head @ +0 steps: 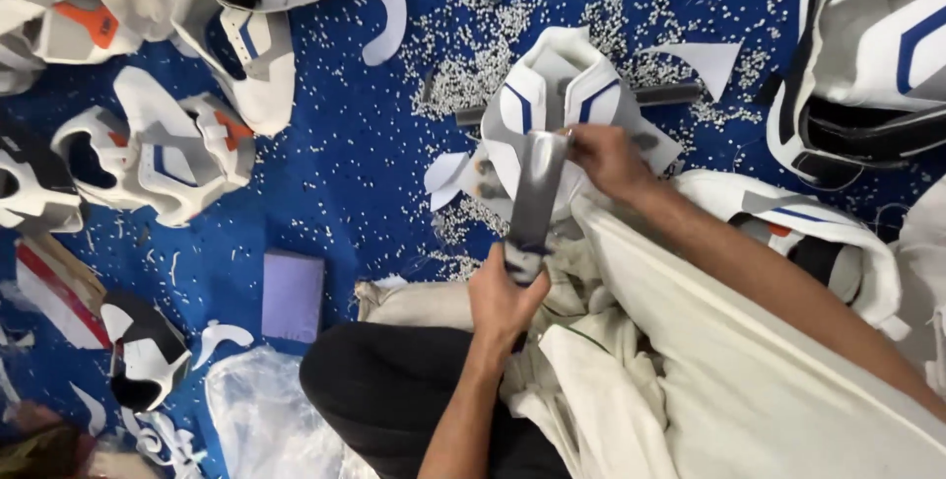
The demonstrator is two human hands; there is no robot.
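A white shoe upper with blue stripes and grey panels sits over a dark metal bar in front of me. Down its middle runs a grey strip. My left hand grips the strip's lower end near my lap. At the strip's upper end, my right hand pinches it against the upper. White cloth covers my lap under both forearms.
Several more white shoe uppers lie on the blue floor at left, top left and right. Small white pellets are scattered about. A lilac block and a clear plastic bag lie near my dark knee.
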